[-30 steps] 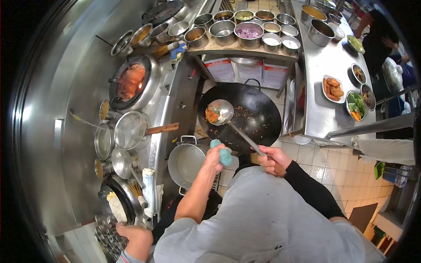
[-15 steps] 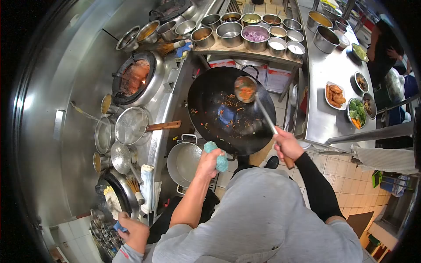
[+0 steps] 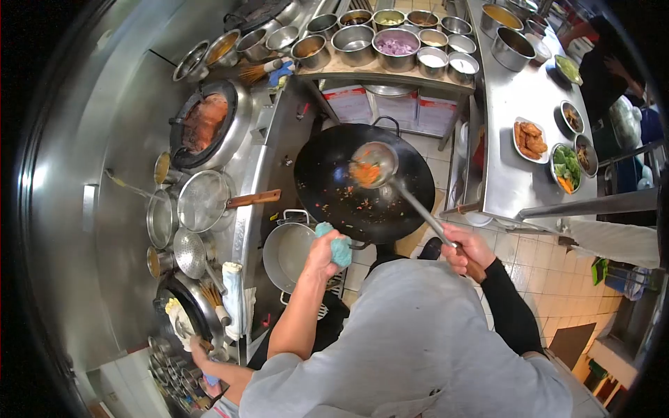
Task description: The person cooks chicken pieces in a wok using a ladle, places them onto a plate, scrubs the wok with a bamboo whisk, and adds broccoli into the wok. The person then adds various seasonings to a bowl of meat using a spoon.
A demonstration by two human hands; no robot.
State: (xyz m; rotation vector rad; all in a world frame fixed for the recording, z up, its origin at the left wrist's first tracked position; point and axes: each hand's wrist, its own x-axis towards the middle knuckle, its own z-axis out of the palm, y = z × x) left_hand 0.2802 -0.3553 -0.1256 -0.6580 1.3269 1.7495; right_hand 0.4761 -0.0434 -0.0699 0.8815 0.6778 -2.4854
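My left hand [image 3: 323, 254] is closed round a teal cloth [image 3: 338, 245] at the near edge of a large black wok [image 3: 327, 157]. The wok's near handle shows just beside the cloth. In my right hand [image 3: 468, 251] is the wooden grip of a long metal ladle [image 3: 421, 209]. The ladle's round bowl hangs over the wok's middle, with orange and green food bits [image 3: 366, 173] in it, slightly blurred. Small scraps of food lie scattered on the wok's inner surface below.
A lit burner [image 3: 205, 122] glows at the left. Strainers [image 3: 202, 200] and a large pot [image 3: 289, 251] stand nearer. Metal bowls [image 3: 396, 49] line the back shelf. Plated food [image 3: 531, 141] sits on the right counter [image 3: 516, 104]. A co-worker's arm [image 3: 223, 369] reaches in at lower left.
The ladle bowl first swung right, then back left over the wok. My right hand has moved right and the wok has shifted left. The co-worker's hand at lower left has moved.
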